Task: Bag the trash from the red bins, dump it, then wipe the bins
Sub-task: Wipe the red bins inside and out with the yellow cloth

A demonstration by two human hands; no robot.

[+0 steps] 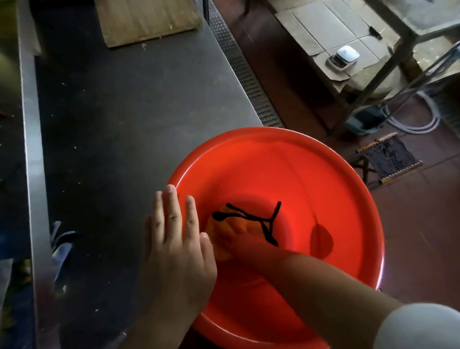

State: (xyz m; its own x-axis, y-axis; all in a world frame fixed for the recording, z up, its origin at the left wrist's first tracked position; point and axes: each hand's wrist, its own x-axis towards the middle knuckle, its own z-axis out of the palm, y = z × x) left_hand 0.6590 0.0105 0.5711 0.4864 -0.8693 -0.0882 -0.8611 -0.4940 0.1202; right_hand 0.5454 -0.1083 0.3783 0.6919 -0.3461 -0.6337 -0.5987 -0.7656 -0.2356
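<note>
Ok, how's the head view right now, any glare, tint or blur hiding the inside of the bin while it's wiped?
Head view: the red bin glows bright, casting a red tint over the right hand and the cloth; dark shadow blob on the inner wall; thin glare on the rim; wide-angle bend along the steel table edge; dim, soft left margin. Left hand sharp.

The bin (pixel 292 169) overhangs the near right corner of the table (pixel 134 113), a cloth (pixel 217 228) in its bottom, a board (pixel 145 12) behind on the table, a scale (pixel 343 56) far right.
</note>
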